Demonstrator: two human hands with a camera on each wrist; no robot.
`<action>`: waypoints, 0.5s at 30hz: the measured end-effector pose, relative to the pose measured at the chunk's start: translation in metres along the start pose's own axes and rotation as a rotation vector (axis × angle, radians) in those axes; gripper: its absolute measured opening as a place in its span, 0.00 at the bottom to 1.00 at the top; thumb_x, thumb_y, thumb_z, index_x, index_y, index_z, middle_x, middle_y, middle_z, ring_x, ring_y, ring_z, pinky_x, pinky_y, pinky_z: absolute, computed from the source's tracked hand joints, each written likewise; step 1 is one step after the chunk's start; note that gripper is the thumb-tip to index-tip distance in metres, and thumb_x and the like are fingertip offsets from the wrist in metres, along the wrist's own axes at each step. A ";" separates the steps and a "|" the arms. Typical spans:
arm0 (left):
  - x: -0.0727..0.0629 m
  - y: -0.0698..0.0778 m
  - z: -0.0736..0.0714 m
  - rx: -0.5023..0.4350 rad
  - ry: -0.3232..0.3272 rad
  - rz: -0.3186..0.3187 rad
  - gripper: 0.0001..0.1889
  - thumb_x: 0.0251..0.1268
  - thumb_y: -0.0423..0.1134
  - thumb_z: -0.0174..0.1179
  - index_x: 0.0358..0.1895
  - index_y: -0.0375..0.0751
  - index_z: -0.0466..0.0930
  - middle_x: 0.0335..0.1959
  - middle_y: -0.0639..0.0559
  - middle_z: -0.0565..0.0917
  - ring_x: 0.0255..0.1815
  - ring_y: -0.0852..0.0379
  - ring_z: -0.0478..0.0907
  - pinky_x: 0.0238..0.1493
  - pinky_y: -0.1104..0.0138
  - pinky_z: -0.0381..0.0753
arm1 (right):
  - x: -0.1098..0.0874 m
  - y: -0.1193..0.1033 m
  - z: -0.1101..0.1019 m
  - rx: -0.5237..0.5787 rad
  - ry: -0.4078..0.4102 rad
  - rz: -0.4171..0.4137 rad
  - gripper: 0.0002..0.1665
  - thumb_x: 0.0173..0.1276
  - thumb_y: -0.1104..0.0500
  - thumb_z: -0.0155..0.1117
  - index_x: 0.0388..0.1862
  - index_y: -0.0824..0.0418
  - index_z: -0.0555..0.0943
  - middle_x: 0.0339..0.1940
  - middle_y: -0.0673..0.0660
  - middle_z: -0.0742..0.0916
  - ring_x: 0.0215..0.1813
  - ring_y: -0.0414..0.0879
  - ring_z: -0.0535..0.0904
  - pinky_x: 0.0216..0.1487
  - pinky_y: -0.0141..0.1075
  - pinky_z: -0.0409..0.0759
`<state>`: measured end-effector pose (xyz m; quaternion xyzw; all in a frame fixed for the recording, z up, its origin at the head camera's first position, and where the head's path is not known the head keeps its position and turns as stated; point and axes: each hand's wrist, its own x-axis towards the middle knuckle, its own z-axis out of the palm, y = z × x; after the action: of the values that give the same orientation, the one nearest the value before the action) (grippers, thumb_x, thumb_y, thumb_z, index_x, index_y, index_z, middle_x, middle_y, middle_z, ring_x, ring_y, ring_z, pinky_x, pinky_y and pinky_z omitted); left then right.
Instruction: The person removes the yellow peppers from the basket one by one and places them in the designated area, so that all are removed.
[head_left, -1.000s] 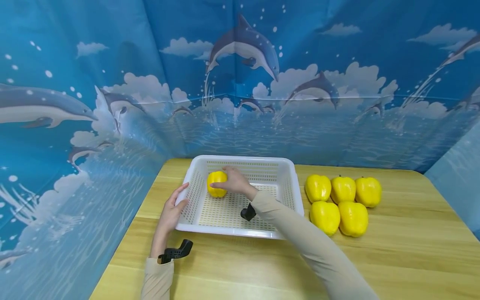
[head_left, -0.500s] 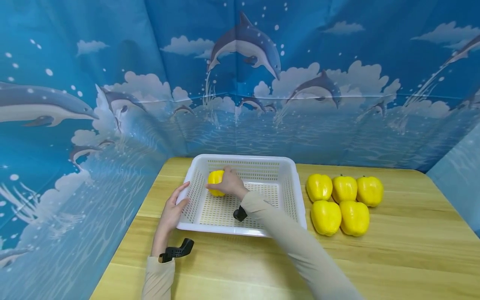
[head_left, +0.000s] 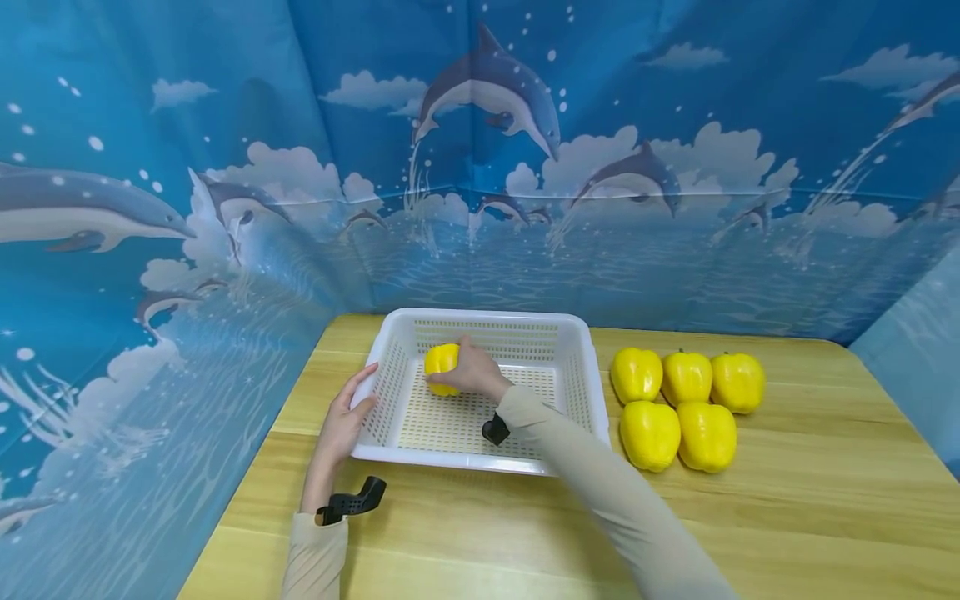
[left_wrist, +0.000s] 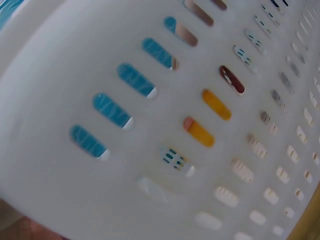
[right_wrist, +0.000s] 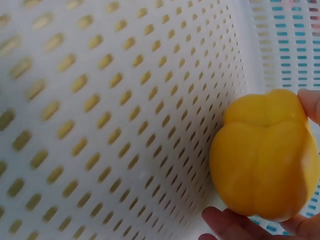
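A yellow bell pepper [head_left: 441,360] is in the left part of a white perforated plastic basket [head_left: 480,463]. My right hand [head_left: 477,372] grips this pepper from its right side, fingers and thumb around it. In the right wrist view, the pepper [right_wrist: 262,155] shows its lobed side close over the basket floor, with fingers [right_wrist: 232,225] beneath it and the thumb at its top. My left hand [head_left: 342,427] holds the basket's left rim. The left wrist view is mostly filled by the basket's slotted wall [left_wrist: 125,170], through which bits of yellow show.
Several more yellow bell peppers [head_left: 687,378] stand in two rows on the wooden table [head_left: 817,467], right of the basket. A blue dolphin-print curtain [head_left: 465,250] hangs behind the table and along its left side.
My right hand and the pepper it holds have shifted slightly to the right inside the basket. The left hand stays on the rim, and the peppers on the table have not moved.
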<state>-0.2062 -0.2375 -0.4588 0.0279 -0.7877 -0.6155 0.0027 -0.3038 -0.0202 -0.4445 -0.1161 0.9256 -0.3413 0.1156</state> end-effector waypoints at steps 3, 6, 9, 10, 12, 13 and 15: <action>-0.001 0.000 0.000 0.006 0.002 -0.001 0.25 0.73 0.35 0.46 0.71 0.55 0.61 0.69 0.43 0.62 0.58 0.42 0.69 0.49 0.56 0.72 | -0.003 0.004 -0.003 0.003 0.007 0.001 0.53 0.51 0.38 0.71 0.67 0.63 0.61 0.43 0.58 0.79 0.41 0.49 0.76 0.39 0.39 0.75; -0.001 0.000 0.000 0.011 0.002 -0.002 0.25 0.73 0.35 0.46 0.71 0.56 0.61 0.69 0.43 0.62 0.58 0.43 0.69 0.49 0.56 0.72 | -0.005 0.008 -0.005 0.007 0.014 0.004 0.53 0.51 0.39 0.72 0.66 0.64 0.61 0.44 0.58 0.79 0.41 0.49 0.76 0.38 0.39 0.76; -0.001 0.000 0.001 0.008 0.000 0.002 0.25 0.73 0.34 0.45 0.71 0.55 0.61 0.69 0.43 0.62 0.58 0.43 0.69 0.48 0.58 0.72 | -0.007 0.012 -0.008 0.007 0.020 0.003 0.52 0.50 0.40 0.74 0.65 0.64 0.62 0.44 0.58 0.79 0.42 0.49 0.76 0.39 0.39 0.76; -0.001 0.000 0.001 0.006 0.000 0.007 0.25 0.73 0.33 0.45 0.71 0.55 0.61 0.69 0.43 0.62 0.58 0.43 0.69 0.47 0.59 0.72 | -0.007 0.013 -0.009 0.009 0.021 0.001 0.51 0.49 0.42 0.75 0.65 0.64 0.63 0.44 0.58 0.79 0.42 0.49 0.76 0.39 0.39 0.76; -0.001 0.000 0.001 -0.002 -0.003 0.013 0.26 0.73 0.33 0.45 0.71 0.54 0.61 0.69 0.43 0.62 0.58 0.42 0.69 0.46 0.59 0.73 | -0.009 0.015 -0.011 0.003 0.025 0.000 0.50 0.48 0.43 0.76 0.63 0.62 0.64 0.44 0.58 0.79 0.42 0.49 0.76 0.40 0.40 0.76; -0.001 0.000 0.001 -0.007 -0.007 0.015 0.26 0.73 0.32 0.45 0.71 0.53 0.61 0.69 0.42 0.62 0.58 0.42 0.69 0.47 0.59 0.73 | -0.010 0.016 -0.012 -0.002 0.024 -0.001 0.50 0.47 0.44 0.77 0.63 0.62 0.64 0.44 0.58 0.79 0.42 0.49 0.76 0.40 0.40 0.76; -0.002 0.000 0.000 0.000 -0.009 0.017 0.26 0.73 0.33 0.45 0.72 0.53 0.60 0.70 0.43 0.61 0.58 0.42 0.68 0.47 0.59 0.72 | -0.012 0.018 -0.014 -0.012 0.020 -0.003 0.49 0.46 0.45 0.78 0.62 0.61 0.65 0.43 0.57 0.79 0.42 0.49 0.75 0.40 0.40 0.76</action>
<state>-0.2045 -0.2372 -0.4584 0.0184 -0.7880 -0.6154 0.0044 -0.2991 0.0051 -0.4439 -0.1149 0.9285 -0.3373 0.1049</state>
